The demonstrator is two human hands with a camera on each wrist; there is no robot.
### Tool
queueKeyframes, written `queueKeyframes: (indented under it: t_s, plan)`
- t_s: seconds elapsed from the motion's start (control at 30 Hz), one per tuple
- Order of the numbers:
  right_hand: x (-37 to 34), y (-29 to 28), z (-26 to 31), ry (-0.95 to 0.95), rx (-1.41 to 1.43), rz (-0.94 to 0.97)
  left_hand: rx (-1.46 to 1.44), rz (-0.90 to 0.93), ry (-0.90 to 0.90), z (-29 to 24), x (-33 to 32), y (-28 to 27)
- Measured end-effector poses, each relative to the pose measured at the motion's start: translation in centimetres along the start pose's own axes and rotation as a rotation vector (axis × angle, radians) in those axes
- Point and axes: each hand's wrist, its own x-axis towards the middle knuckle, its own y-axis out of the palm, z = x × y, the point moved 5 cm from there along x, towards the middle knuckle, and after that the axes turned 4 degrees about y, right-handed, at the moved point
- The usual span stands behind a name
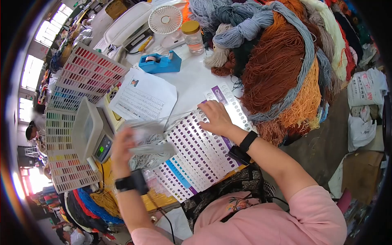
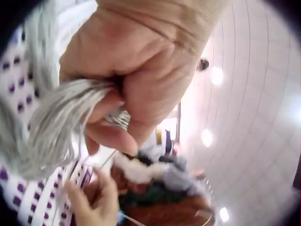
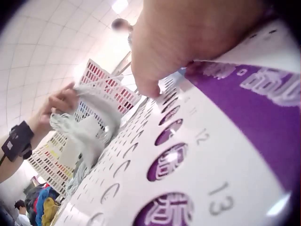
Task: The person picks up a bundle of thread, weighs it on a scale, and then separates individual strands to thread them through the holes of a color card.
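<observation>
A looped skein of grey yarn [image 1: 151, 153] hangs from my left hand [image 1: 122, 149], whose fingers curl round it in the left wrist view. The hand and skein are blurred, over the left side of a white card with rows of punched holes [image 1: 200, 147]. Thin grey strands [image 1: 179, 118] run from the skein across the card's top edge to the fingertips of my right hand [image 1: 216, 118]. That hand bends over the upper card, thumb low against the holes in the right wrist view, fingers at the strand's end. Purple shows through many holes [image 3: 169, 160].
A digital scale [image 1: 102, 147] with a white tray stands left, before a colour sample chart [image 1: 77, 81]. A printed sheet [image 1: 143, 96], a blue tape dispenser [image 1: 161, 63], a jar [image 1: 192, 38] and a small fan [image 1: 165, 20] lie beyond. Coloured yarn [image 1: 273, 65] heaps at right.
</observation>
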Motion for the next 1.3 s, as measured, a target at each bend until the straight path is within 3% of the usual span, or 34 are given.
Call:
queueKeyframes:
  t_s: [0.07, 0.1, 0.13, 0.2, 0.27, 0.33, 0.37, 0.43, 0.53, 0.6, 0.67, 0.8, 0.9, 1.0, 1.03, 1.1, 1.17, 1.2, 1.23, 1.3]
  plan:
    - [0.0, 0.1, 0.1, -0.021, -0.003, -0.046, -0.695, -0.173, 0.089, -0.2, 0.8, -13.8]
    - [0.0, 0.2, 0.1, -0.023, -0.007, -0.051, -0.765, -0.324, 0.12, 0.1, -0.4, -18.1]
    - [0.0, 0.2, 0.2, -0.034, -0.001, -0.052, -0.724, -0.292, 0.1, 0.0, -1.8, -17.9]
    - [-0.1, 0.1, 0.3, -0.05, 0.0, -0.058, -0.645, -0.22, 0.056, 0.0, -4.7, -14.0]
    - [0.1, 0.3, 0.0, -0.049, 0.025, -0.027, -0.316, -0.02, 0.059, 0.5, -7.0, -5.1]
    - [0.2, 0.6, 0.0, -0.077, 0.061, -0.022, -0.453, 0.116, -0.077, 3.2, -7.8, 1.9]
    - [0.2, -0.2, 0.6, -0.095, 0.113, -0.127, -0.486, 0.094, -0.093, 3.3, -8.1, 5.1]
    - [0.2, -1.7, 2.7, 0.058, 0.306, -0.055, -0.543, 0.091, -0.091, 3.4, -8.1, 9.4]
    - [-0.7, -2.4, 6.3, 0.22, 0.709, 0.091, -0.602, 0.14, -0.083, 3.3, -8.2, 12.5]
    - [-2.0, -1.9, 9.8, 0.482, 1.08, 0.418, -0.63, 0.27, -0.07, 3.3, -8.5, 13.4]
    - [-2.6, -0.5, 10.2, 0.503, 1.105, 0.475, -0.649, 0.488, -0.029, 3.1, -9.0, 13.9]
    - [-2.4, -0.5, 10.9, 0.511, 1.143, 0.387, -0.719, 0.284, -0.058, 2.1, -10.0, 13.1]
    - [-2.5, 0.1, 10.9, 0.451, 1.001, 0.464, -0.735, 0.44, -0.045, 2.8, -9.8, 13.0]
    - [-2.4, -0.8, 10.7, 0.393, 1.014, 0.403, -0.766, 0.333, -0.123, 2.8, -10.0, 13.2]
    - [-2.2, -1.5, 10.7, 0.378, 1.051, 0.369, -0.711, 0.28, -0.122, 3.1, -9.9, 12.8]
    - [-1.2, -3.1, 9.7, 0.417, 1.594, 0.398, -0.603, 0.173, -0.12, 4.0, -9.5, 11.1]
    - [0.8, -7.3, 7.9, 0.412, 1.977, 0.421, -0.854, 0.259, -0.001, 4.7, -8.3, 6.2]
    - [2.4, -10.5, 5.9, 0.33, 1.817, 0.271, -0.951, -0.048, -0.031, 5.6, -7.9, 1.8]
    - [4.1, -14.7, 5.3, 0.282, 1.81, 0.097, -1.084, -0.15, 0.027, 6.5, -7.2, -3.6]
    - [6.9, -25.3, 3.9, -0.152, 1.462, -0.245, -1.249, -0.239, 0.089, 7.8, -7.0, -11.6]
